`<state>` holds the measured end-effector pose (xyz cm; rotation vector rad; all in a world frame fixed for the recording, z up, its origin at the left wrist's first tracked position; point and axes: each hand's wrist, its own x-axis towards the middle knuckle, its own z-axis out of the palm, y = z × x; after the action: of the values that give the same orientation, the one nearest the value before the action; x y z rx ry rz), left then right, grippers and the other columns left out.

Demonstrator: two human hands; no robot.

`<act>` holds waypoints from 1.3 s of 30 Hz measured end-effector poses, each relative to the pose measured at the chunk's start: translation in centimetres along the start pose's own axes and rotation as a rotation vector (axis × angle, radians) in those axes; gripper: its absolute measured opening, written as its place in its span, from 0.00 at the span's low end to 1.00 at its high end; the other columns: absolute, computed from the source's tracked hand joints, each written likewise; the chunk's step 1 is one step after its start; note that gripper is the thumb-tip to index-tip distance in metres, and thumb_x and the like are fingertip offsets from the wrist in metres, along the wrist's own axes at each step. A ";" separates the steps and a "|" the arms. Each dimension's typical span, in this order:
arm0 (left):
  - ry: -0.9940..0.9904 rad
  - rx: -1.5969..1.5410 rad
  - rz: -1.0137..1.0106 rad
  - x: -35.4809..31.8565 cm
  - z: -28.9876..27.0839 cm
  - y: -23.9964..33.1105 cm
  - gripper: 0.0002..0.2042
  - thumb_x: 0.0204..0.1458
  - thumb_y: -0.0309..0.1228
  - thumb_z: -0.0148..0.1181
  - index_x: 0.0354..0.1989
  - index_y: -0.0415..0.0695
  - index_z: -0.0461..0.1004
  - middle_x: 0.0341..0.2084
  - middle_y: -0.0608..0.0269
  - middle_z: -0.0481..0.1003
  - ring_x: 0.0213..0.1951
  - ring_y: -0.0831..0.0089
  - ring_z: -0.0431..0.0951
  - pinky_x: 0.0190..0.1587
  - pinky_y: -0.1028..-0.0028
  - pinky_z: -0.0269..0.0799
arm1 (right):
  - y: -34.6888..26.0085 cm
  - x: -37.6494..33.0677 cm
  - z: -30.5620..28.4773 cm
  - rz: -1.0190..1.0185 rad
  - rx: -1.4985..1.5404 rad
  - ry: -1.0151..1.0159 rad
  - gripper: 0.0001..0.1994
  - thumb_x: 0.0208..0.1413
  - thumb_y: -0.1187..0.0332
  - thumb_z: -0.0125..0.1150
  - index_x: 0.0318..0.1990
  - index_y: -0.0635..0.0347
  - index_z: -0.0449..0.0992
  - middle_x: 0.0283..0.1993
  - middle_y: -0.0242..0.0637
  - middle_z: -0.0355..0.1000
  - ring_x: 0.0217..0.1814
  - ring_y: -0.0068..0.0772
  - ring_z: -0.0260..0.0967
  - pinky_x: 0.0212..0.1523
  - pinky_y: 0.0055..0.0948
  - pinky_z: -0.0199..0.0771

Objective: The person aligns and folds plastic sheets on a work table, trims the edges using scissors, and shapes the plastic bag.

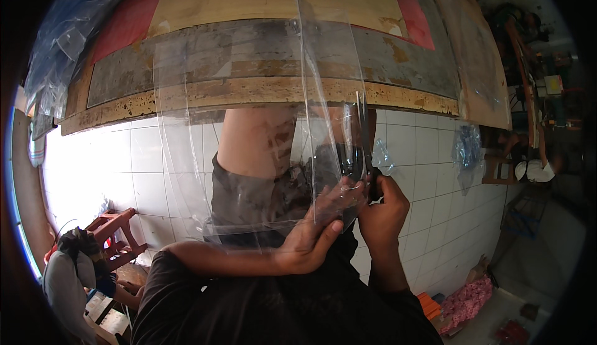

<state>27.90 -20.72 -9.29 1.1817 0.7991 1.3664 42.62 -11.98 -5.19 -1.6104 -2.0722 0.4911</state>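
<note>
A clear plastic sheet [249, 152] with creased edges lies over the table's near edge and hangs down across my lap. My left hand [314, 236] holds the sheet near its lower right corner, with its fingers pointing toward the scissors. In my right hand [384, 213] is a pair of scissors [364, 127], gripped by the dark handles, blades pointing up toward the table. The blades stand beside the right edge of the plastic, slightly apart. Whether plastic lies between them I cannot tell.
The worn wooden table [398, 93] spans the front. Clear plastic is heaped at its left end [53, 74]. Below is a white tiled floor [429, 152] with a plastic scrap [469, 149]. A red stool [118, 236] and a person [68, 276] are at lower left, pink material [466, 301] at lower right.
</note>
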 end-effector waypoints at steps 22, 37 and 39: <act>-0.111 0.168 -0.008 -0.5 0.0 0.7 0.29 0.69 0.21 0.36 0.77 0.40 0.36 0.76 0.38 0.46 0.78 0.49 0.41 0.76 0.56 0.30 | 0.9 0.1 -0.6 0.183 0.137 -0.112 0.10 0.47 0.73 0.75 0.34 0.66 0.79 0.25 0.42 0.75 0.25 0.33 0.75 0.27 0.32 0.70; -0.031 0.042 0.038 0.4 0.0 1.3 0.29 0.69 0.20 0.36 0.76 0.40 0.37 0.73 0.35 0.53 0.76 0.47 0.49 0.76 0.52 0.39 | 5.8 -0.7 -5.0 0.306 0.727 -0.378 0.38 0.52 0.32 0.67 0.48 0.64 0.75 0.34 0.31 0.71 0.37 0.24 0.71 0.41 0.26 0.69; 0.004 -0.042 0.030 0.3 0.2 1.2 0.28 0.70 0.22 0.36 0.76 0.39 0.37 0.72 0.34 0.56 0.76 0.48 0.50 0.76 0.53 0.39 | 6.3 -0.8 -5.5 0.288 0.714 -0.302 0.44 0.47 0.25 0.64 0.49 0.64 0.75 0.35 0.33 0.73 0.38 0.26 0.73 0.37 0.25 0.65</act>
<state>27.74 -20.65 -8.02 1.1632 0.7546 1.4038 50.95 -11.19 -4.20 -1.4344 -1.5576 1.4579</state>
